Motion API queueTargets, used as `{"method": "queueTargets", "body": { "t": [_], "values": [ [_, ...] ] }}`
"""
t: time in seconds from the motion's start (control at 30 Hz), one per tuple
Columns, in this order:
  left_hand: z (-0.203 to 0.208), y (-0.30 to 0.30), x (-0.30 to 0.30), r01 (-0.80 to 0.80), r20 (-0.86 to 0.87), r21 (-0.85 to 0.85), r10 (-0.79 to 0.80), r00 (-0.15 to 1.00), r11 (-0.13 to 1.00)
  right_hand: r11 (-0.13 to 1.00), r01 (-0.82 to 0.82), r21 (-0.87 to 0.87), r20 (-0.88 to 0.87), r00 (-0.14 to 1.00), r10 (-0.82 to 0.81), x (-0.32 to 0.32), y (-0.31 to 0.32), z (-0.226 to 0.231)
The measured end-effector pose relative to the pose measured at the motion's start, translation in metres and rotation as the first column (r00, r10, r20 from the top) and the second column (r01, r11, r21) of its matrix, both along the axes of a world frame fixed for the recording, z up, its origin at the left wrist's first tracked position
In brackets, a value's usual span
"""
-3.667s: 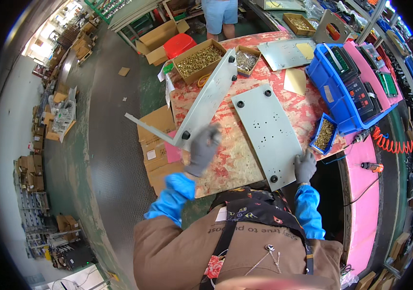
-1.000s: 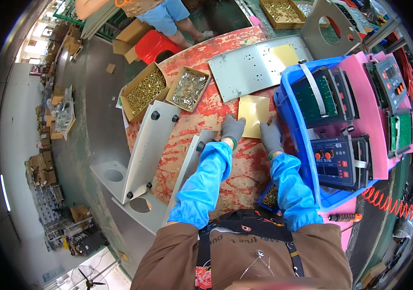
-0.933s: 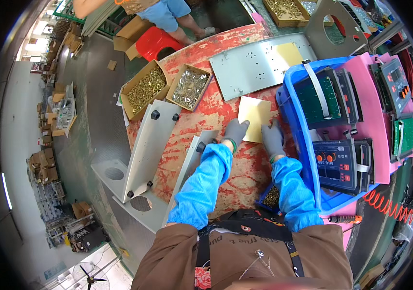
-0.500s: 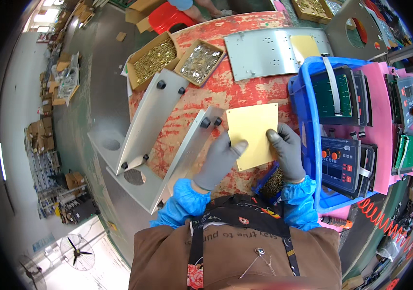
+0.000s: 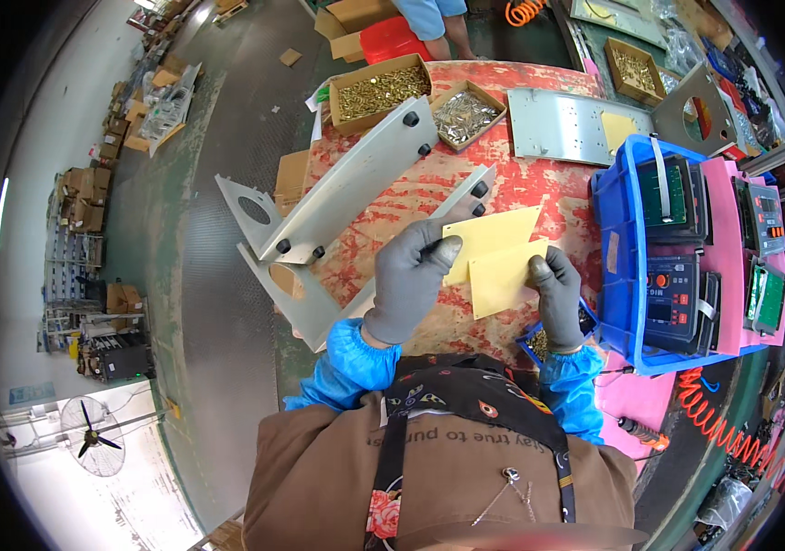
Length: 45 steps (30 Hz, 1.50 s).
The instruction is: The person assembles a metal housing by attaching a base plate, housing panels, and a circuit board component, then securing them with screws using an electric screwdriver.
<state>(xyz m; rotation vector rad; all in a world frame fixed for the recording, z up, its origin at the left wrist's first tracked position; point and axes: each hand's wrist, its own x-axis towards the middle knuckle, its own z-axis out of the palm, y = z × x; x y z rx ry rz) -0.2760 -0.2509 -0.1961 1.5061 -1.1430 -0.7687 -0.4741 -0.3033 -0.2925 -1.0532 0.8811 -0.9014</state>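
Left hand (image 5: pixel 408 280), grey-gloved: thumb and fingers closed on the left edge of one yellow sheet (image 5: pixel 495 231). Right hand (image 5: pixel 560 298), grey-gloved: pinching the right edge of a second yellow sheet (image 5: pixel 501 285), overlapping the first; both held up over the red-painted table (image 5: pixel 553 191). Sheets: thin, probably light, stiff yet bendable, possibly slick in gloves; best gripped by opposite edges, clear of the corner holes. Beyond: blue crate (image 5: pixel 611 266), right; carton of brass-coloured hardware (image 5: pixel 354 127), far left.

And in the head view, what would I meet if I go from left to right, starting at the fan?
Fan → left hand → two yellow sheets → right hand → blue bin.
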Motion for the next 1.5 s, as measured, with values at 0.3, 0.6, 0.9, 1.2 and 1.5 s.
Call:
{"method": "queueTargets", "body": {
  "t": [0.3,0.6,0.9,1.2,1.5],
  "values": [
    [0.034,0.052,0.134,-0.32,0.461,-0.375,0.474,0.75,0.87,0.924,0.249,-0.289,0.296,0.941,-0.161,0.032,0.002,0.045],
    [0.017,0.033,0.291,-0.323,0.812,-0.209,0.348,0.469,0.923,0.603,-0.298,-0.74,-0.307,0.947,0.092,0.177,-0.004,0.081],
    [-0.121,-0.04,0.375,-0.17,0.907,0.394,-0.353,0.229,0.903,0.417,-0.707,-0.571,-0.629,0.703,0.331,0.265,0.016,0.062],
    [-0.095,-0.029,0.336,0.162,0.531,0.786,-0.787,0.315,0.596,0.159,-0.956,-0.246,-0.878,0.289,0.381,0.27,-0.001,-0.022],
    [-0.096,-0.017,0.346,0.302,0.376,0.831,-0.873,0.312,0.466,0.043,-0.963,0.267,-0.858,-0.217,0.466,0.265,-0.01,-0.02]
  ]
}}
